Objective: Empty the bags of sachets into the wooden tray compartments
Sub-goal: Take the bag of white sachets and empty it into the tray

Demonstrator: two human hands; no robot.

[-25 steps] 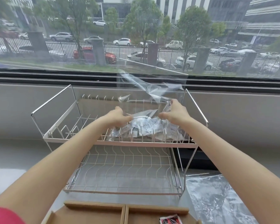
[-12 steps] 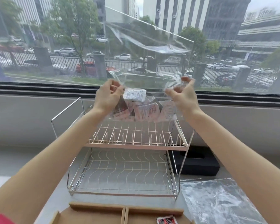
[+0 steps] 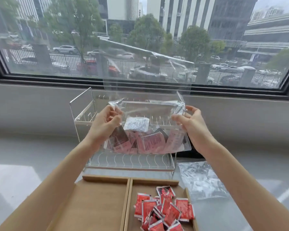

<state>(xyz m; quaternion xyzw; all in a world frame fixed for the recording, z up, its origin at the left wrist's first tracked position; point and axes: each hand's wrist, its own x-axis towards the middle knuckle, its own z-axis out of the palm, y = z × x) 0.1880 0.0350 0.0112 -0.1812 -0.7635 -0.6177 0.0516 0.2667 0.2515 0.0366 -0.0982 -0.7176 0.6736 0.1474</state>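
A clear plastic bag (image 3: 147, 114) hangs in the air in front of me, with red and white sachets (image 3: 145, 139) lying in its bottom. My left hand (image 3: 105, 124) pinches its upper left edge and my right hand (image 3: 190, 124) pinches its upper right edge, so the mouth is spread wide. Below, the wooden tray (image 3: 128, 182) has two compartments in view. Its right compartment holds a pile of red sachets (image 3: 163, 210); the left compartment (image 3: 97, 205) shows bare wood.
A two-tier wire dish rack (image 3: 130, 162) stands behind the bag on the grey counter. An empty crumpled clear bag (image 3: 202, 180) lies right of the tray. A dark box (image 3: 195, 154) sits behind the rack, below a wide window.
Both hands lifted the bag off the rack's upper tier and brought it toward me, above the tray. The view tilted down, so the tray and its red sachets now show.
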